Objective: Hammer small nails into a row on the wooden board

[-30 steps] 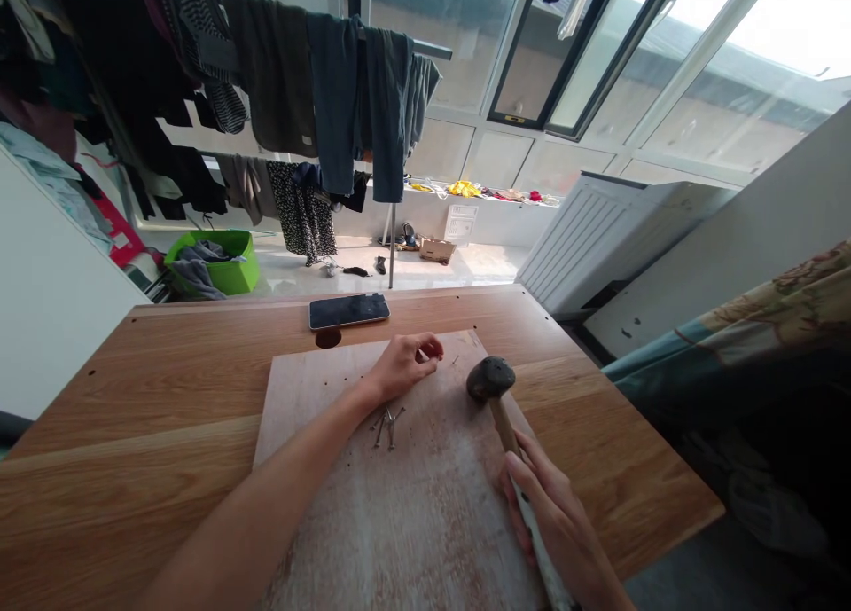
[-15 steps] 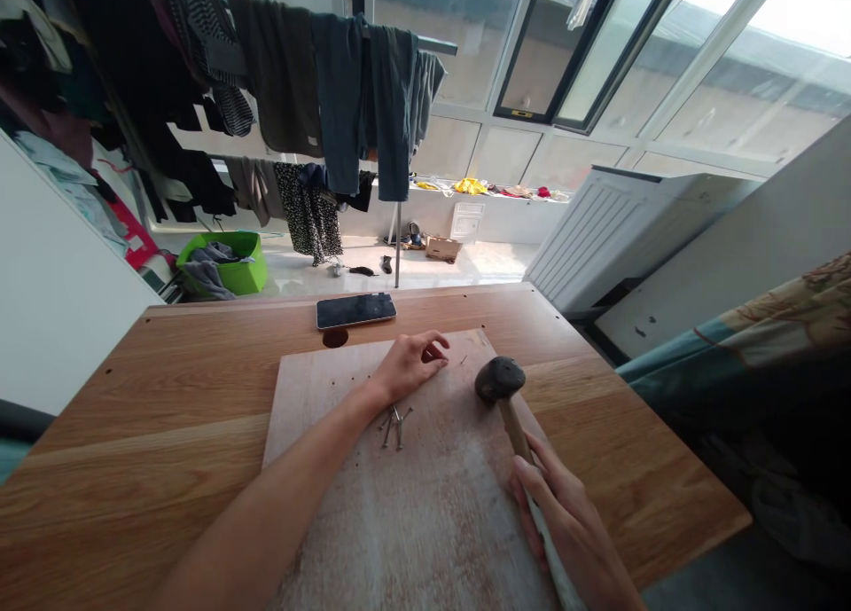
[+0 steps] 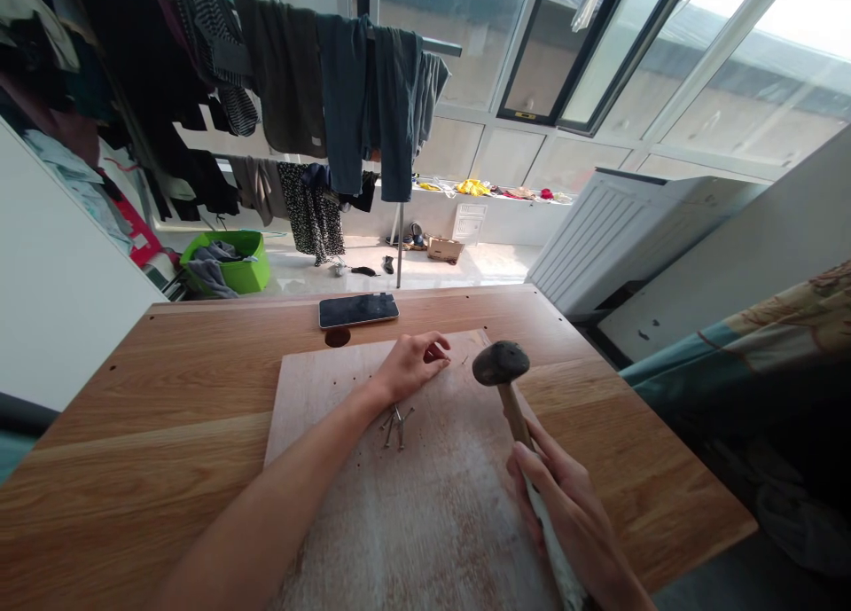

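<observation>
My right hand [image 3: 555, 496] is wrapped round the wooden handle of a hammer [image 3: 502, 363], whose dark, blocky head is raised over the right side of a pale, worn wooden board [image 3: 412, 505]. On the far part of the board rests my left hand [image 3: 417, 363], fingers loosely curled with a gap between thumb and forefinger, and nothing visible in them. Just right of those fingertips a small, thin nail [image 3: 464, 360] shows at the board. Several loose nails [image 3: 399, 429] lie in a small pile by my left wrist.
The board lies on a wood-grain table [image 3: 146, 398]. Beyond its far edge are a phone [image 3: 359, 309] and a round dark hole [image 3: 338, 337]. Past the table stand a green tub [image 3: 249, 265] of cloth and a rack of hanging clothes [image 3: 346, 105]. A curtain [image 3: 731, 345] hangs at right.
The hammer's head has risen slightly, and my right hand has tilted up with it. My left hand stays in the same place on the board.
</observation>
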The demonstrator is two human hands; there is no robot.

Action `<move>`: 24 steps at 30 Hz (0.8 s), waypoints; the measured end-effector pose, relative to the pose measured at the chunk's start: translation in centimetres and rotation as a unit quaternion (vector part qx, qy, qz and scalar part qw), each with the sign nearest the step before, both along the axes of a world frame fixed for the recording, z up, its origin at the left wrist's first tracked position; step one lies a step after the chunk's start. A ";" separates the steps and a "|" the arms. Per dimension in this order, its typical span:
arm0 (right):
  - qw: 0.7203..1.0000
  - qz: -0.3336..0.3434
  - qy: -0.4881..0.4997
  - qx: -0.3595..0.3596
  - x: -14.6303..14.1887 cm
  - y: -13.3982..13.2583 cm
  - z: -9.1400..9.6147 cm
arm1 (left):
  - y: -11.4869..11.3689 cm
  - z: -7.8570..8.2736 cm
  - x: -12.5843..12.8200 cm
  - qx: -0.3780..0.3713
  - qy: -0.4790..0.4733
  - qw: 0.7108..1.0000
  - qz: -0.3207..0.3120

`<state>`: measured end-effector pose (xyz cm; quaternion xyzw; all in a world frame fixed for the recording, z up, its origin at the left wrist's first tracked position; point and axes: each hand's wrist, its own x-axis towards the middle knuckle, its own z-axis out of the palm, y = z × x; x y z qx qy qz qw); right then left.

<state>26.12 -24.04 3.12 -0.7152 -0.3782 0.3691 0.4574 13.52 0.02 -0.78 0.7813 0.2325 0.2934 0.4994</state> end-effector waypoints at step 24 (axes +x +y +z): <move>0.996 0.019 0.079 0.047 -1.9 4.1 -0.4 | 0.1 0.1 -0.1 0.040 0.017 0.999 0.009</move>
